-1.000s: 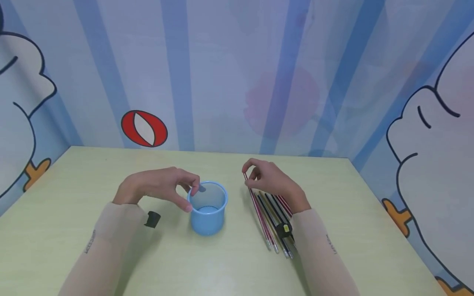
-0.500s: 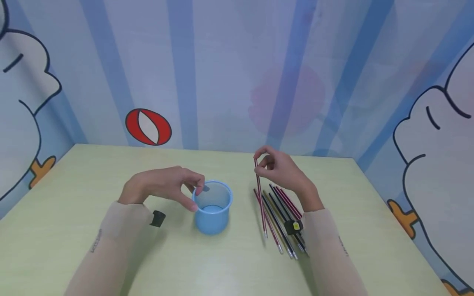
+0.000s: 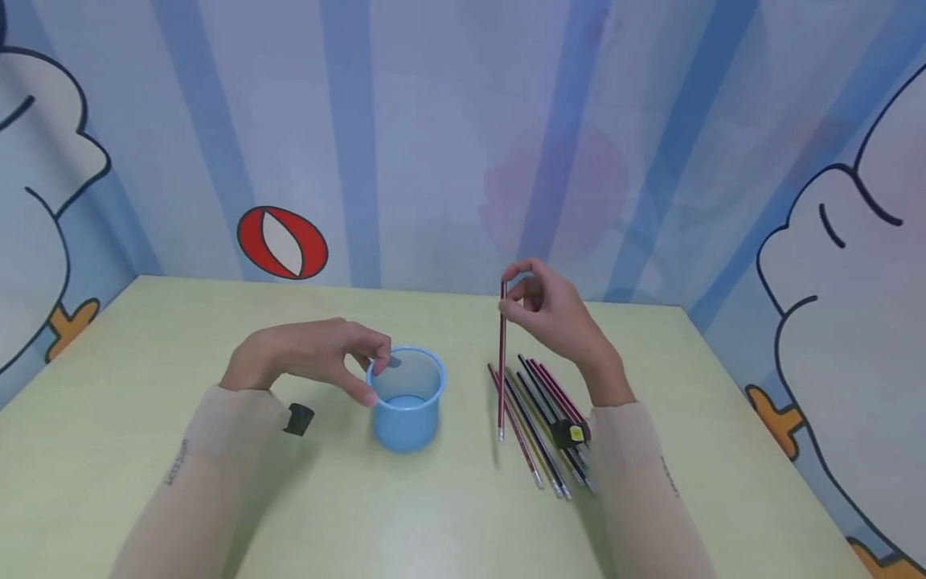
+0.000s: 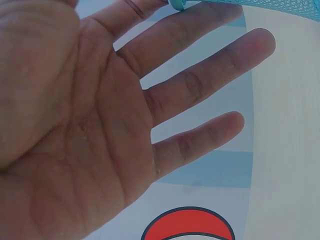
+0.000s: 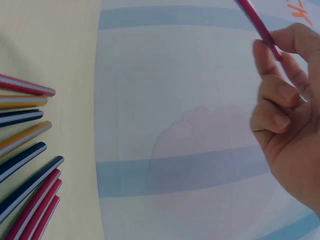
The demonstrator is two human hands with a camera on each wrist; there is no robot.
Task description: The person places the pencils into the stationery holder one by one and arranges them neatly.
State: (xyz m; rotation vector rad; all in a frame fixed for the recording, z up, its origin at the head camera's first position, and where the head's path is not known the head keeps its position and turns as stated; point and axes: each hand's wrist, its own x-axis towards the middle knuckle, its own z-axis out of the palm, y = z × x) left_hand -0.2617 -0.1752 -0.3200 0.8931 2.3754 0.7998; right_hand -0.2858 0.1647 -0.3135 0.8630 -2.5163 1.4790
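Observation:
A light blue mesh cup (image 3: 407, 426) stands upright on the table. My left hand (image 3: 318, 354) pinches its left rim between thumb and index finger; in the left wrist view the other fingers of the left hand (image 4: 120, 115) are spread, with a bit of the cup rim (image 4: 177, 4) at the top. My right hand (image 3: 553, 314) holds a red pencil (image 3: 502, 362) near its upper end, nearly vertical, eraser end down above the table. Below it lies a spread of red, yellow and dark pencils (image 3: 546, 426). The right wrist view shows the right hand (image 5: 290, 100) pinching the red pencil (image 5: 257, 22).
The pale table (image 3: 325, 515) meets a striped blue printed backdrop (image 3: 434, 161) at its far edge. Dark camera mounts sit at both wrists, the right one (image 3: 570, 433) hanging over the loose pencils.
My right hand has lifted the red pencil up off the others, and it has turned from slanted to nearly vertical. The left hand stays at the cup's rim.

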